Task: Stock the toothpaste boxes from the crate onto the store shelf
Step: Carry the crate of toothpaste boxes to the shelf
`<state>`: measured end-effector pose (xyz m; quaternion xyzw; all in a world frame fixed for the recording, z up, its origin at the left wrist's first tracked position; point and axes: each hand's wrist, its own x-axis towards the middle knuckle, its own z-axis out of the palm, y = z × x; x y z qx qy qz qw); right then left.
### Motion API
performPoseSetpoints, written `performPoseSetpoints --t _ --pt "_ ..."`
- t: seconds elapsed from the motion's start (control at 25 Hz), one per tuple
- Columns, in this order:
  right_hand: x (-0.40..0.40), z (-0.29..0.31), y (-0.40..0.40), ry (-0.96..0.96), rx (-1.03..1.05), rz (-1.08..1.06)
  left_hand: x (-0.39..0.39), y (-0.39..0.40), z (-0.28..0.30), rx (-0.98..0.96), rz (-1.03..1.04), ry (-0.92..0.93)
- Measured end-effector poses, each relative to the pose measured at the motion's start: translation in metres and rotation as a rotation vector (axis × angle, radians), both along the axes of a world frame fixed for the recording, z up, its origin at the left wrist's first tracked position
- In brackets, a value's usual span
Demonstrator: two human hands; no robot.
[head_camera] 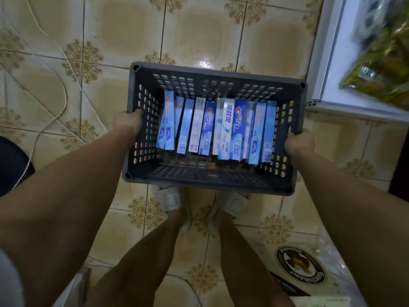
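A grey perforated plastic crate hangs above the tiled floor, in front of my legs. My left hand grips its left rim and my right hand grips its right rim. Inside, several blue and white toothpaste boxes stand side by side in a row, leaning slightly. The white store shelf shows at the upper right, with blurred green and yellow packages on it.
A white cable loops over the beige patterned floor tiles at left. My two feet in grey slippers stand just under the crate. A plastic-wrapped carton with a round black logo lies at lower right.
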<state>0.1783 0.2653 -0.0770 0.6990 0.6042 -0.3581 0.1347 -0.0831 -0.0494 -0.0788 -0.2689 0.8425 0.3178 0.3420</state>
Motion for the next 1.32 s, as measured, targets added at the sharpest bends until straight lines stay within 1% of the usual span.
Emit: performPoseSetpoints --t 0.08,0.2,0.32,0.44,0.6,0.68,0.76,0.88,0.96,1.04,1.12,1.16,1.24,1.32 --pt "-0.007 0.032 0.000 0.014 -0.023 -0.010 -0.004 0.003 0.031 0.007 0.020 0.002" --pt "-0.009 0.093 0.003 0.023 -0.064 -0.040 -0.012 0.006 0.095 0.011 0.002 0.000" --pt "-0.016 0.185 0.006 0.065 -0.107 -0.090 -0.024 0.012 0.193 0.058 -0.072 -0.009" --pt "-0.037 0.301 0.008 0.162 -0.035 -0.100 -0.044 0.016 0.295 0.115 -0.134 0.038" --pt "-0.066 0.439 0.026 0.258 0.055 -0.130 -0.083 0.020 0.425 0.206 -0.203 0.080" --pt "-0.081 0.513 0.027 0.345 0.112 -0.151 -0.098 0.025 0.500 0.253 -0.182 0.146" --pt "-0.094 0.583 0.031 0.423 0.185 -0.141 -0.110 0.034 0.574 0.307 -0.207 0.248" --pt "-0.116 0.667 0.039 0.540 0.220 -0.113 -0.129 0.041 0.668 0.392 -0.262 0.356" --pt "-0.133 0.719 0.042 0.614 0.285 -0.093 -0.150 0.041 0.718 0.442 -0.240 0.430" --pt "-0.145 0.763 0.044 0.686 0.333 -0.103 -0.167 0.037 0.759 0.475 -0.203 0.482" --pt "-0.155 0.794 0.052 0.764 0.353 -0.146 -0.178 0.037 0.796 0.508 -0.197 0.525" --pt "-0.163 0.802 0.064 0.792 0.354 -0.165 -0.182 0.037 0.815 0.516 -0.199 0.553" --pt "-0.184 0.797 0.117 0.796 0.404 -0.160 -0.191 0.041 0.844 0.524 -0.193 0.587" --pt "-0.198 0.810 0.134 0.781 0.418 -0.178 -0.201 0.050 0.862 0.515 -0.220 0.590"
